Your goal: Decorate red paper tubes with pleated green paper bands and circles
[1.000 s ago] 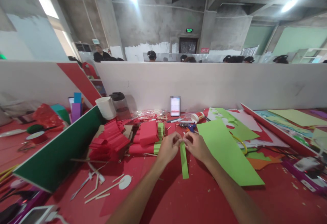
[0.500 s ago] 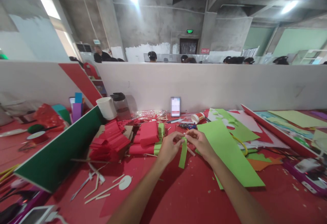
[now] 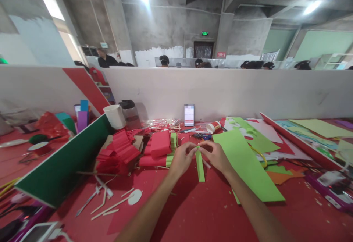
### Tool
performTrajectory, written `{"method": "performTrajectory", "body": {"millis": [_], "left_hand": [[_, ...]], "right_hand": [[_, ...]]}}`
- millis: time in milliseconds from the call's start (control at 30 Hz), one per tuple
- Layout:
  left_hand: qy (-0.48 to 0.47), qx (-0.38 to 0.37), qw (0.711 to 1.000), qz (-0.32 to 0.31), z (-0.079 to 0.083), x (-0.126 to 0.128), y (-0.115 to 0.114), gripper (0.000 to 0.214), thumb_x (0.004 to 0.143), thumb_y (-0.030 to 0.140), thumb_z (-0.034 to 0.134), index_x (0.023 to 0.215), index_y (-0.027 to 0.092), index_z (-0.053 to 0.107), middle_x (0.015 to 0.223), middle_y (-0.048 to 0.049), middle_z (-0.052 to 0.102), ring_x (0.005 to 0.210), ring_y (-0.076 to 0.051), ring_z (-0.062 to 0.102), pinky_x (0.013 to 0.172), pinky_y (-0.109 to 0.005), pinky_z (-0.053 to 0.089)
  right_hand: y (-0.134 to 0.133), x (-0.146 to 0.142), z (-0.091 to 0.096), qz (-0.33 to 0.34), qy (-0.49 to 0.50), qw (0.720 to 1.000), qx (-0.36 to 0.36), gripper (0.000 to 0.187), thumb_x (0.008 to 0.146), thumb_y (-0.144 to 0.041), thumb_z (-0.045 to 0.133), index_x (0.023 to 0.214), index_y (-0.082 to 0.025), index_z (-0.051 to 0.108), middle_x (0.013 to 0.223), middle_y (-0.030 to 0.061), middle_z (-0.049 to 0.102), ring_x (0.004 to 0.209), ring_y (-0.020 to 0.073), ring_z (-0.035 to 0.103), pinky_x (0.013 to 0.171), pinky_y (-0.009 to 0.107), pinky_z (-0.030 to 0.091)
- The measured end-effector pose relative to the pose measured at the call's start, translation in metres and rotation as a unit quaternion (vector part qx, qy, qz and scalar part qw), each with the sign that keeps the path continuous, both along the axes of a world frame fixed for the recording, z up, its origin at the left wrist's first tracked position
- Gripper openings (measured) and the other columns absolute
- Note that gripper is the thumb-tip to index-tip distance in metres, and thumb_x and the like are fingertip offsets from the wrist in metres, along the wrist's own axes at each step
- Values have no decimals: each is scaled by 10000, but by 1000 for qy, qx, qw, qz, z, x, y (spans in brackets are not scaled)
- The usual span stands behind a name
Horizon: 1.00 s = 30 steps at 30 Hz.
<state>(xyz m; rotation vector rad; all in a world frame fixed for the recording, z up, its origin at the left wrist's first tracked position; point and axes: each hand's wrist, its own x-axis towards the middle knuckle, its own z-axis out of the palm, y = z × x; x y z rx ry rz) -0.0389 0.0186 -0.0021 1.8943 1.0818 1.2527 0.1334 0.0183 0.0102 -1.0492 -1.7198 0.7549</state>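
A narrow strip of light green paper [image 3: 200,166] hangs down between my hands, its upper end pinched at the fingertips. My left hand [image 3: 183,158] is closed on that end from the left. From the right, my right hand [image 3: 214,154] pinches the same end, its fingertips nearly touching those of the left. Fingers hide the top of the strip. Just left of my left hand lie folded red paper pieces [image 3: 160,144] and a pleated green paper piece [image 3: 173,141]. A large light green sheet [image 3: 242,161] lies close by my right hand.
Crumpled red paper strips [image 3: 118,153], thin wooden sticks [image 3: 110,207] and a white paper disc [image 3: 135,196] lie to the left. A green divider board [image 3: 66,161] and white cup [image 3: 115,117] stand beyond. A phone [image 3: 189,115] leans on the white partition [image 3: 220,91]. Scrap sheets [image 3: 256,135] lie right.
The hanging lower end of the green strip has swung to the right. Both hands keep their pinch on its top and have shifted only slightly.
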Motion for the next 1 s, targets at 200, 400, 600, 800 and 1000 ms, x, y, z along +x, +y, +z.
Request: {"method": "performTrajectory", "body": {"millis": [200,400,600,800,1000], "left_hand": [[-8,-17,1000,8,1,-1,0,199,879,328,561,883,172,685,825,-37,710,757,-187,632,696,-273,472],[28,-2,999,28,4,-2,-2,179,875,292,549,814,178,672,764,-23,701,690,-165,613,658,-251,445],[55,7,997,45,3,-3,-3,133,856,248,557,776,187,645,683,2,640,634,-151,556,604,-239,384],[60,8,998,28,4,-1,-4,151,879,265,535,792,181,624,707,5,628,648,-145,546,616,-235,378],[19,-25,999,-31,3,-2,-3,268,923,372,484,806,165,608,701,5,596,643,-138,535,604,-224,394]], "right_hand": [[-1,1,2,-5,-13,1000,0,156,829,-314,637,884,-208,738,880,61,759,848,246,698,796,354,533],[-4,-2,4,-7,-30,999,14,151,806,-315,658,855,-206,749,843,54,764,809,239,699,741,328,536],[-5,-6,1,-6,-49,998,35,127,842,-302,630,831,-201,706,768,36,735,706,198,668,674,286,496],[-1,-4,-6,-20,-110,991,75,111,884,-258,560,803,-207,617,747,24,689,694,187,623,672,281,452],[-2,-5,-4,-21,-126,986,104,115,919,-245,515,863,-221,612,842,27,701,785,191,641,755,290,447]]}}
